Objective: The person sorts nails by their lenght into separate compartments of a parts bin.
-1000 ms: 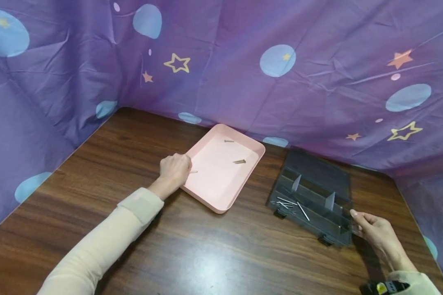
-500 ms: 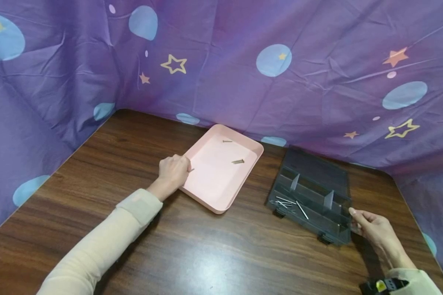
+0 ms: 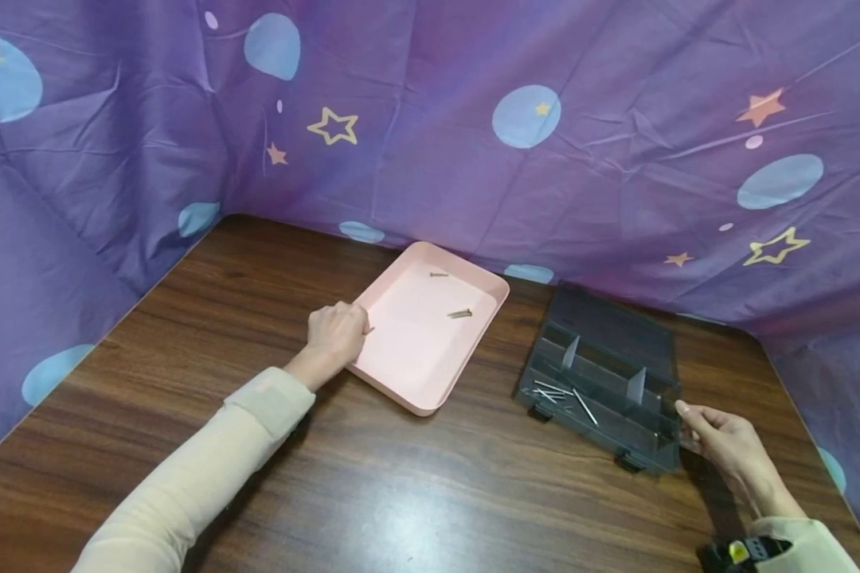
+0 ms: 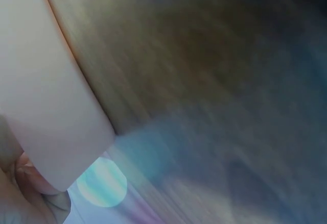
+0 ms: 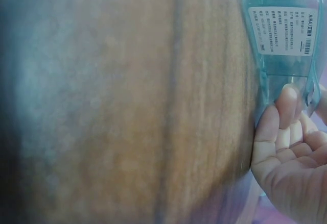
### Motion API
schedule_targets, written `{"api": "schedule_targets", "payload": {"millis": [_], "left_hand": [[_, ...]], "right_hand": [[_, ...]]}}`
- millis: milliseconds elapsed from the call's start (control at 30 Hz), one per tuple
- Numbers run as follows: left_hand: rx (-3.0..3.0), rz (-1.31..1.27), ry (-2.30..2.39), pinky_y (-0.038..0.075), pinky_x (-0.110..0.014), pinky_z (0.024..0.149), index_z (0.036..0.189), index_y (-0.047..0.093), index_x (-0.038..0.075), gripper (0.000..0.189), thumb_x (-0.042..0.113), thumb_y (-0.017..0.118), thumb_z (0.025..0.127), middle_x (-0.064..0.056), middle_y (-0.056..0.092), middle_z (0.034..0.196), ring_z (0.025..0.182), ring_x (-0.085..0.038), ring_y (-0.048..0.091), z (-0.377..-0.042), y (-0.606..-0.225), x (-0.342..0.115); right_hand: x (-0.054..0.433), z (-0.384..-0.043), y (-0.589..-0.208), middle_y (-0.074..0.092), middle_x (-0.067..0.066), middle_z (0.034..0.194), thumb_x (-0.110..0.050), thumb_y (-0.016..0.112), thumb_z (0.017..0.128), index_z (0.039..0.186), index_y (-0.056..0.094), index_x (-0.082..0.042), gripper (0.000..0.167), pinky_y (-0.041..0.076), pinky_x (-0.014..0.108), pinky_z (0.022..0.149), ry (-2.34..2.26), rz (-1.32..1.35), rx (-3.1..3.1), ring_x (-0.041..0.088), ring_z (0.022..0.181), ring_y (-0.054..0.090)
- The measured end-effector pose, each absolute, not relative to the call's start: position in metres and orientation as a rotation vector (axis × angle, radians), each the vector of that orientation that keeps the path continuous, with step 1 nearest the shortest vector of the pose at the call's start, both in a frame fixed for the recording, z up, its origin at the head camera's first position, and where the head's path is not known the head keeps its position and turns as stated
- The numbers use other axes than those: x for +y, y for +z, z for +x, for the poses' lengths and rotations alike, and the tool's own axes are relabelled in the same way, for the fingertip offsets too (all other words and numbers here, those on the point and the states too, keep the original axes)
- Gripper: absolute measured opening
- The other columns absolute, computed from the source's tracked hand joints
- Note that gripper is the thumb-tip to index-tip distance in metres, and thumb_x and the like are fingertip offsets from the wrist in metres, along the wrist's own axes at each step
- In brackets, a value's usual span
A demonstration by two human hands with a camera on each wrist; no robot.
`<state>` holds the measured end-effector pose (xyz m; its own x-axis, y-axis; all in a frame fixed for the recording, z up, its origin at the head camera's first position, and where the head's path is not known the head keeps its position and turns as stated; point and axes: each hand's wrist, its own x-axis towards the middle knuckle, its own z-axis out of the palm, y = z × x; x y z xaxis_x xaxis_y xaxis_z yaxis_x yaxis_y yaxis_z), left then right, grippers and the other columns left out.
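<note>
My left hand grips the left rim of a shallow pink tray; in the left wrist view its curled fingers lie against the outer side of the tray. Inside the tray are a brownish screw near the back and a couple of screws toward the right. A small brown tip sticks out by the left fingertips, the rest hidden. My right hand holds the right end of a dark translucent compartment box, thumb at the rim and fingers below. Several silver nails lie in its front compartment.
The box's lid lies open toward the back. Clear dividers stand in the rear row. A purple patterned cloth hangs around the wooden table. A white label shows on the box's underside.
The head view has shifted slightly. Both hands keep their holds on the tray and the box. Less of the small thing by the left fingertips shows than a second ago.
</note>
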<state>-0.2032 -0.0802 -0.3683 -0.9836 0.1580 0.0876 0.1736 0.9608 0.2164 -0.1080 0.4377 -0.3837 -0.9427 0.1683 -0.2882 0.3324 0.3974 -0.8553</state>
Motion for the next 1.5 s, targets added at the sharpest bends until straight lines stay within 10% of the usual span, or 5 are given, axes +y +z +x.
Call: {"api": "schedule_targets", "payload": {"millis": [1167, 1500], "left_hand": [[-3.0, -0.158, -0.577, 0.05, -0.044, 0.065, 0.087, 0.074, 0.019, 0.013, 0.016, 0.063, 0.081, -0.006, 0.072, 0.089, 0.077, -0.03, 0.066, -0.203, -0.368, -0.0799], [-2.991, -0.117, -0.673, 0.049, -0.042, 0.065, 0.087, 0.072, 0.018, 0.016, 0.013, 0.062, 0.076, -0.002, 0.07, 0.082, 0.078, -0.028, 0.065, -0.2012, -0.3634, -0.0792]], "right_hand": [[0.4396, -0.1083, -0.3867, 0.05, -0.011, 0.069, -0.038, 0.052, 0.095, 0.088, 0.062, -0.015, 0.027, 0.051, 0.017, 0.066, -1.484, 0.429, 2.559, 0.0, 0.069, 0.057], [0.439, -0.1093, -0.3831, 0.048, -0.009, 0.072, -0.046, 0.047, 0.095, 0.105, 0.057, 0.002, 0.05, 0.051, 0.016, 0.068, -1.353, 0.436, 2.593, -0.003, 0.075, 0.058]]}}
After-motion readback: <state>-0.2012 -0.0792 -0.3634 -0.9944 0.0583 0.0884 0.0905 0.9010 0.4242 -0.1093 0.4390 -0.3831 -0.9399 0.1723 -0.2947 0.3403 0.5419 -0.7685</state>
